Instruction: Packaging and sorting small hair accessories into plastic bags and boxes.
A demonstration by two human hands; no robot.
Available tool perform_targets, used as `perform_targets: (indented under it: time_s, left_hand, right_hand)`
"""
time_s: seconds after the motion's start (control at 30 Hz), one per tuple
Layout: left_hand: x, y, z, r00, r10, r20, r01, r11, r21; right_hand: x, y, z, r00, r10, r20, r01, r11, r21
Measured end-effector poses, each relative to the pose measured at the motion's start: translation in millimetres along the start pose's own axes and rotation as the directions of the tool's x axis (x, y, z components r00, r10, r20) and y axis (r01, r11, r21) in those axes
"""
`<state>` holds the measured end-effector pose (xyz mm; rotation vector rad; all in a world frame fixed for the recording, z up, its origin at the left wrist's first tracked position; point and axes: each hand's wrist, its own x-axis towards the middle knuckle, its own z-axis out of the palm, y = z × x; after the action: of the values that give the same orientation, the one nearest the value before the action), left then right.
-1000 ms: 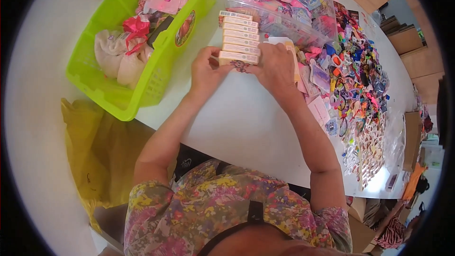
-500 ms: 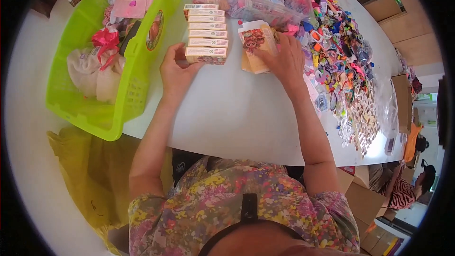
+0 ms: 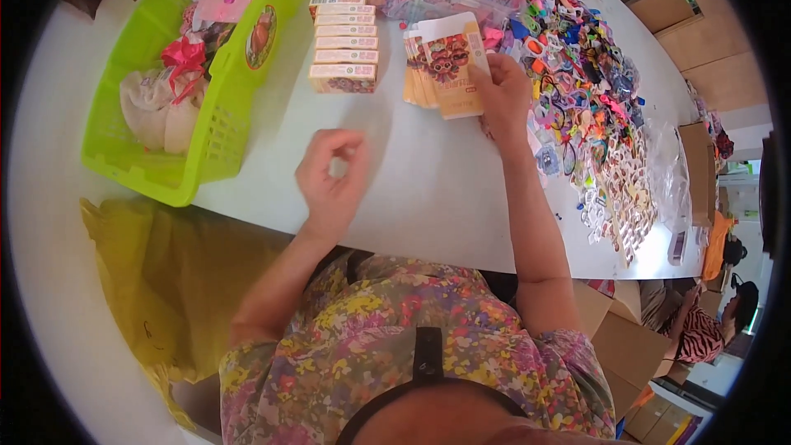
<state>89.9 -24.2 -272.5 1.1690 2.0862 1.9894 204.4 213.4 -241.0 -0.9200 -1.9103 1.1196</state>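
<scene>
Right hand (image 3: pixel 503 95) grips fanned flat cartons (image 3: pixel 445 66), long axis toward desk's (image 3: pixel 428 189) far edge. Left hand (image 3: pixel 329 177) empty, fingers curled, over bare near-edge desk. Stacked boxes (image 3: pixel 344 43) beside green basket (image 3: pixel 210 148).

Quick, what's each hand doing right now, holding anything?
Left hand: empty, fingers loosely curled above the white table.
Right hand: holding a fanned bunch of flat yellow cartons.

We see a white worktop (image 3: pixel 428 189) with a curved edge under bright, even light. Brown cardboard boxes (image 3: pixel 614 338) stand on the floor beneath its right end. Pale wooden furniture (image 3: pixel 717 58) stands beyond it.
</scene>
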Motion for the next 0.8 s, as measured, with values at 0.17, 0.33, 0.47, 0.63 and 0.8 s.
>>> perform_targets:
  time_s: [0.17,0.33,0.47,0.63,0.8]
  left_hand:
    - [24,33,43,0.865,-0.421,0.273,0.501,0.761,-0.412]
    - [8,34,54,0.439,-0.101,0.893,0.893,-0.062,-0.446]
    - [-5,51,60,0.565,-0.001,0.825,0.821,-0.095,-0.563]
    - [-15,66,63,0.496,-0.055,0.866,0.821,0.353,-0.448]
    - [-34,65,79,0.475,-0.225,0.851,0.805,0.502,-0.316]
  right_hand:
    - [-49,-24,-23,0.962,0.204,0.181,-0.259,0.891,0.372]
    - [-103,-35,-32,0.93,0.219,0.295,-0.304,0.91,0.282]
    - [-115,-36,-65,0.978,0.039,0.203,0.017,0.964,-0.265]
    - [-129,-36,-88,0.976,-0.122,0.181,0.13,0.991,-0.033]
    - [-148,-18,-89,0.946,-0.075,0.315,0.037,0.991,0.125]
